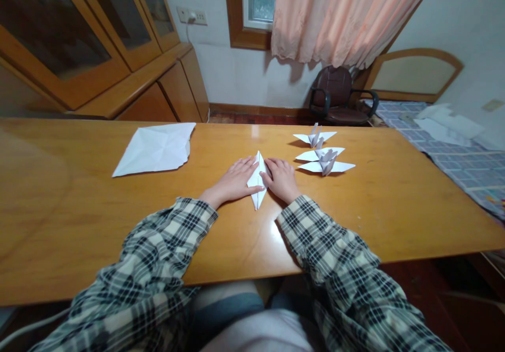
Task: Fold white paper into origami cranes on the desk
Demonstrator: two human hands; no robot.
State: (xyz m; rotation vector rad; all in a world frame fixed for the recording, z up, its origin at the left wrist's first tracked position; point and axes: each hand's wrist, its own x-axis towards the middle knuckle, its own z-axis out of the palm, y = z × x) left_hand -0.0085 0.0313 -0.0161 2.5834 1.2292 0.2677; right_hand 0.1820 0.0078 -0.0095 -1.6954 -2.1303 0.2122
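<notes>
A white folded paper [258, 198], shaped like a narrow diamond with a crease down its length, lies flat on the table between my hands. My left hand [235, 179] rests on its left side, fingers stretched forward and the thumb across its lower part. From the other side, my right hand [283, 179] touches the paper's right edge with its thumb, the fingers lying on the table and not wrapped round anything. To the right stand several folded white paper cranes, the nearest crane [326, 167] with wings spread. A creased white paper sheet [158, 149] lies at the left.
The wooden table [138, 247] reaches across in front of me. Beyond it are a glass-door cabinet [118, 68] at the left, a brown armchair [335, 91] behind, and a bed with a checked cover [445, 152] at the right. A pink curtain [339, 15] hangs by the window.
</notes>
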